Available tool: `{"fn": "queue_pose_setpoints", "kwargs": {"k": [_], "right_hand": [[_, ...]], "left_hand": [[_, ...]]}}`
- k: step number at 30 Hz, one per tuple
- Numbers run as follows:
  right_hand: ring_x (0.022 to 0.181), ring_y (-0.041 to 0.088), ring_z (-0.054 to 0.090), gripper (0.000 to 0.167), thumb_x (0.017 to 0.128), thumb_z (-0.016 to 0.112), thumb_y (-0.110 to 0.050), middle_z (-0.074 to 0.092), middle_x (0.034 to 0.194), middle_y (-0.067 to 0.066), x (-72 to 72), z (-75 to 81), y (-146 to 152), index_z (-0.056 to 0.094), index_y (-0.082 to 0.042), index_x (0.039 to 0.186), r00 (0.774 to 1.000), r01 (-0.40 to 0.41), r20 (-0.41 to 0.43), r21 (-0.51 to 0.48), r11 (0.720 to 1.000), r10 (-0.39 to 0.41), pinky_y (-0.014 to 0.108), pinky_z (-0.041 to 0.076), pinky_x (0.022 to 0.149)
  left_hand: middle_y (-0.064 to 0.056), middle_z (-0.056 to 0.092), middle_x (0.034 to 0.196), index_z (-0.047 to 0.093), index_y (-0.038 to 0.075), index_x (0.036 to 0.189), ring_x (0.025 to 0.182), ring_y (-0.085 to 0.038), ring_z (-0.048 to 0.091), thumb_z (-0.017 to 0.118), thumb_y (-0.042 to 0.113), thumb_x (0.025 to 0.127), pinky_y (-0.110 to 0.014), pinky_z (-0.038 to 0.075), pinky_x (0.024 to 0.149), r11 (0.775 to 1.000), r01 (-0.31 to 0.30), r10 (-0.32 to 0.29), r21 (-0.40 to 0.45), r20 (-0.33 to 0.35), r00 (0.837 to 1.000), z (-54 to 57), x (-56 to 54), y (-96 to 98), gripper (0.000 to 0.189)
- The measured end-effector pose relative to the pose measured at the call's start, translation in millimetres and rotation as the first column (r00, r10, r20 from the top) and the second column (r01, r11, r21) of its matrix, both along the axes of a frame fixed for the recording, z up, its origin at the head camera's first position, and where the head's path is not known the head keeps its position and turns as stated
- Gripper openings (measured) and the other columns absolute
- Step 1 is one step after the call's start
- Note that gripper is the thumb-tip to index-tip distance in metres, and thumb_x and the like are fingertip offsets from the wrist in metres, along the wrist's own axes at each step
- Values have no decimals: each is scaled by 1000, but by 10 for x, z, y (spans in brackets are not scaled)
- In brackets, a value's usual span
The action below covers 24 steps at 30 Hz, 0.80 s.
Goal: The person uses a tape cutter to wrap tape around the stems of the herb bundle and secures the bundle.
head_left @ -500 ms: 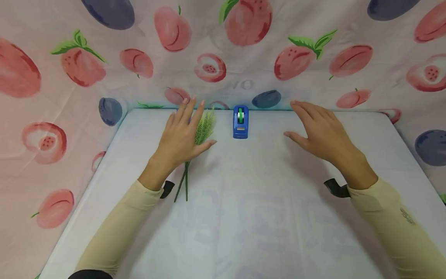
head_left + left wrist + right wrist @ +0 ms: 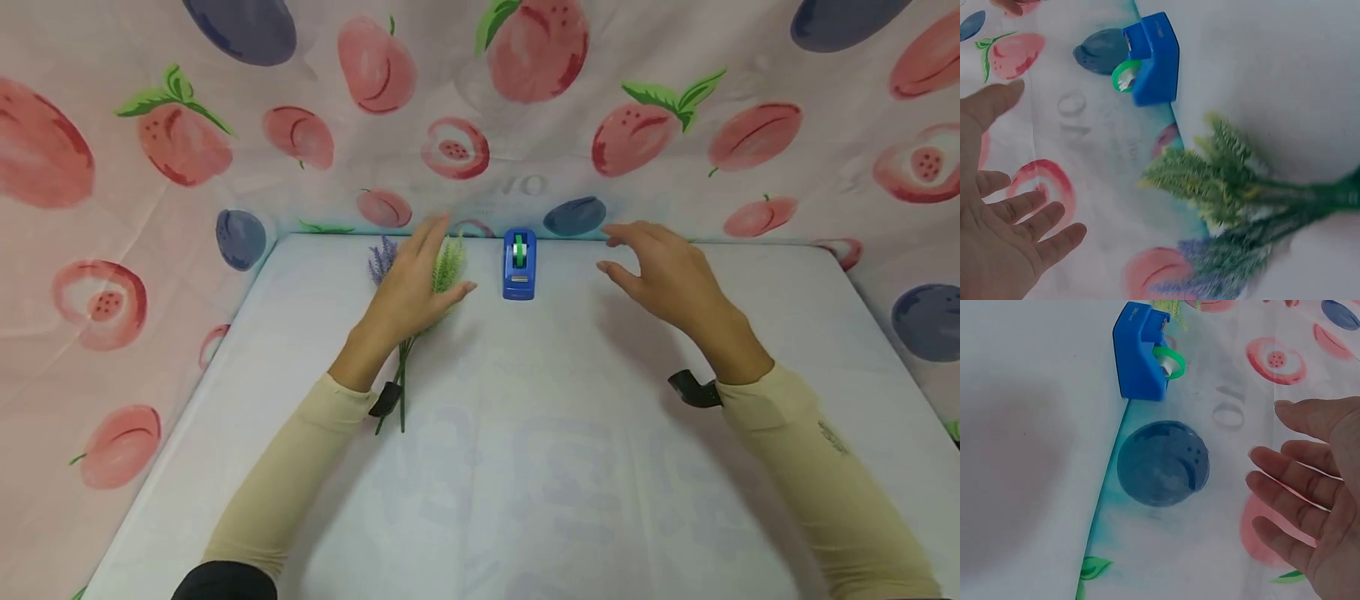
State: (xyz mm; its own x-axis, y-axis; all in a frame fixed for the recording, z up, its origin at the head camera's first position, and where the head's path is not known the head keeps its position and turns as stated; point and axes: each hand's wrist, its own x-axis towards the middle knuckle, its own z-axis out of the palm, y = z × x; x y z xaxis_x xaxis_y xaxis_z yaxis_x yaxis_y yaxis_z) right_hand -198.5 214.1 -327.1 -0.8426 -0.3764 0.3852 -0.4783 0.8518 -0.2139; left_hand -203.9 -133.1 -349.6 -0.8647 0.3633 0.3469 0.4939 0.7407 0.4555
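Note:
A blue tape dispenser (image 2: 519,275) with a green-cored roll stands at the table's far edge, between the two hands. My left hand (image 2: 411,287) hovers over two crossed artificial flower sprigs, fingers extended and thumb out to the side. One sprig has yellow-green leaves (image 2: 1200,178); the other carries purple blossoms (image 2: 1216,265), and the hand partly covers both in the head view. To the right of the dispenser my right hand (image 2: 667,279) is held above the table, fingers loosely bent, thumb apart. Nothing is in either palm in the wrist views.
A white-covered table (image 2: 540,467) stretches out under both arms. Behind it and at the sides hangs a pink cloth (image 2: 525,133) printed with peaches and dark plums. A black wrist mount (image 2: 693,389) sits at the right cuff, another (image 2: 386,400) at the left.
Both hands have moved inward, the left to the right and the right to the left, nearer the dispenser. The purple blossoms now show beside the left hand. Dispenser and sprigs stay put.

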Motion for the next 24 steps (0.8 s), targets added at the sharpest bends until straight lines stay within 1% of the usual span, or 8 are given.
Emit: {"fn": "queue_pose_setpoints", "kwargs": {"k": [3, 6, 9, 13, 15, 17, 21, 24], "right_hand": [[113, 34, 65, 45, 92, 77, -22, 71, 119, 16, -57, -17, -55, 64, -4, 132, 998, 1, 61, -23, 1000, 0, 53, 53, 92], [113, 34, 65, 47, 93, 75, -21, 73, 115, 16, -116, -28, -109, 63, -4, 135, 993, -11, 120, -51, 999, 18, 54, 51, 95], [112, 33, 66, 46, 94, 75, -20, 74, 111, 14, -182, -45, -164, 63, -5, 136, 986, -36, 161, -89, 995, 50, 52, 51, 94], [106, 30, 68, 45, 94, 75, -19, 76, 105, 12, -262, -73, -225, 64, -4, 135, 978, -58, 194, -117, 991, 81, 50, 52, 92], [104, 29, 69, 44, 94, 74, -19, 76, 104, 12, -296, -87, -255, 64, -4, 135, 973, -57, 215, -123, 991, 83, 50, 52, 94], [103, 29, 69, 44, 95, 74, -20, 76, 104, 12, -327, -103, -285, 63, -4, 135, 967, -51, 240, -129, 990, 81, 50, 51, 96], [104, 30, 69, 45, 96, 73, -20, 75, 106, 13, -397, -143, -331, 63, -5, 137, 955, -46, 283, -136, 990, 83, 50, 52, 97], [102, 29, 69, 44, 96, 72, -20, 75, 106, 12, -449, -166, -351, 63, -5, 137, 950, -53, 296, -148, 988, 95, 49, 54, 95]], "left_hand": [[-13, 32, 162, 26, 9, 161, 149, -30, 32, 77, 28, 92, -48, 32, 119, 997, 1, -6, 77, 62, 998, -43, -61, 47, 87], [-16, 42, 155, 30, 10, 160, 141, -30, 42, 77, 22, 92, -47, 37, 115, 988, 6, -23, 157, 109, 994, -106, -137, 93, 83], [-18, 49, 145, 33, 12, 159, 132, -34, 52, 76, 18, 93, -48, 44, 108, 972, 12, -51, 235, 156, 986, -185, -217, 146, 80], [-20, 51, 140, 36, 11, 158, 126, -37, 56, 75, 12, 93, -48, 50, 100, 945, 18, -91, 327, 211, 973, -278, -305, 235, 75], [-21, 52, 139, 38, 10, 157, 125, -36, 57, 74, 9, 93, -48, 52, 98, 935, 12, -99, 353, 230, 968, -313, -341, 282, 73], [-21, 53, 137, 38, 9, 156, 124, -35, 58, 73, 7, 93, -48, 52, 98, 933, -1, -96, 361, 251, 963, -349, -381, 329, 72], [-16, 54, 135, 39, 15, 157, 123, -30, 59, 72, 4, 94, -45, 51, 101, 937, -39, -74, 348, 304, 950, -413, -446, 407, 72], [-15, 55, 134, 39, 16, 157, 123, -29, 60, 71, 3, 94, -40, 52, 100, 938, -50, -69, 342, 329, 942, -454, -496, 450, 72]]}}
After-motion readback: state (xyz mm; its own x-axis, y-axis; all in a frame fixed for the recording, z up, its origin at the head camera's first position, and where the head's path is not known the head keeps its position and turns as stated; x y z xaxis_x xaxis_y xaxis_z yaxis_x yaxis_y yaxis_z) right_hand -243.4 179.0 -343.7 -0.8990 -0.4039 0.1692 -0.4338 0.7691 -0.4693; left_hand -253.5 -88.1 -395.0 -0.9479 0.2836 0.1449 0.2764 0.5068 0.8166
